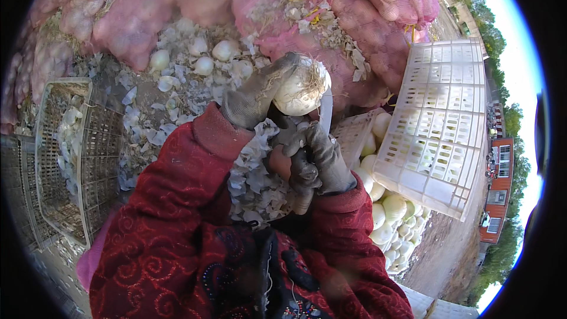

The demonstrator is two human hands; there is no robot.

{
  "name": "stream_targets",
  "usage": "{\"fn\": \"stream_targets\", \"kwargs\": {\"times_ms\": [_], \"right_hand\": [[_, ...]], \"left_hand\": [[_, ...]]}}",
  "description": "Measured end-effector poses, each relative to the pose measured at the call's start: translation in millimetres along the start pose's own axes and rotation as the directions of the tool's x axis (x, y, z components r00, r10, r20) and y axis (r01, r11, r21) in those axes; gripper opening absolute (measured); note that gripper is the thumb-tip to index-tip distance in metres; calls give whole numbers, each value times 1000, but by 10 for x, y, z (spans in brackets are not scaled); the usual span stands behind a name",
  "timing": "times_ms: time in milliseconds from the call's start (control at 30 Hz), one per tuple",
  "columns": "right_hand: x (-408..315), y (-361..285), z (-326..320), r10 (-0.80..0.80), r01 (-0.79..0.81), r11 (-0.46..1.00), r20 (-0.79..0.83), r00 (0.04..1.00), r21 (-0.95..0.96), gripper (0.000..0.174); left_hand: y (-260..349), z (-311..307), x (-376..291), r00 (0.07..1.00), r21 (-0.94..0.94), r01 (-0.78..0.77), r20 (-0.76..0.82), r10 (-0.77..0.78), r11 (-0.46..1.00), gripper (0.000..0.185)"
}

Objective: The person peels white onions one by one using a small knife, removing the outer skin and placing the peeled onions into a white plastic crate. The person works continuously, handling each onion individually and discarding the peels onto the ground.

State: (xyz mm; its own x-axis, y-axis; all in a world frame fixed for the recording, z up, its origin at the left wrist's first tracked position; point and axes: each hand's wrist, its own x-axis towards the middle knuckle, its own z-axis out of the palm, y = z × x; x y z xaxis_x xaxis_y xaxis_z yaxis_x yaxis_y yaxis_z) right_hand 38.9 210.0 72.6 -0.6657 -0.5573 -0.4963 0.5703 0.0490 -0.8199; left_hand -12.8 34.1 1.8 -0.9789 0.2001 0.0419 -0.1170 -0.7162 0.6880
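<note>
A whitish onion (299,90) with dry, tangled roots faces me near the middle of the view. Around its left side wraps my left hand (261,88), in a dirty grey work glove. My right hand (321,157), gloved too, grips the handle of a knife (326,108). The pale blade points up and lies against the onion's right side, beside the roots. Below the hands is a heap of papery onion skins (254,181). Part of the knife handle is hidden by the fingers.
Pink mesh sacks of onions (367,35) are piled ahead. Loose onions (203,65) lie among skins on the ground. A white plastic crate (434,119) stands tilted at right, above peeled onions (394,208). At left, a dirty crate (86,164) holds skins.
</note>
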Motion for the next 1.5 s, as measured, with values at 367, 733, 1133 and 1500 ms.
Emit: {"fn": "stream_targets", "kwargs": {"times_ms": [367,733,1133,1500], "right_hand": [[58,144,33,-81,88,994,113,990,-62,44],[-32,126,94,-110,101,989,73,991,109,49],[152,359,187,-165,-232,718,485,859,656,54],[34,337,117,-393,-166,643,508,766,747,39]], "left_hand": [[-38,-15,-84,986,231,-131,-71,151,964,42],[-105,73,-67,995,185,-101,-1,103,977,34],[-229,52,-131,750,883,-429,233,619,189,33],[-484,227,30,535,895,-442,219,816,50,57]]}}
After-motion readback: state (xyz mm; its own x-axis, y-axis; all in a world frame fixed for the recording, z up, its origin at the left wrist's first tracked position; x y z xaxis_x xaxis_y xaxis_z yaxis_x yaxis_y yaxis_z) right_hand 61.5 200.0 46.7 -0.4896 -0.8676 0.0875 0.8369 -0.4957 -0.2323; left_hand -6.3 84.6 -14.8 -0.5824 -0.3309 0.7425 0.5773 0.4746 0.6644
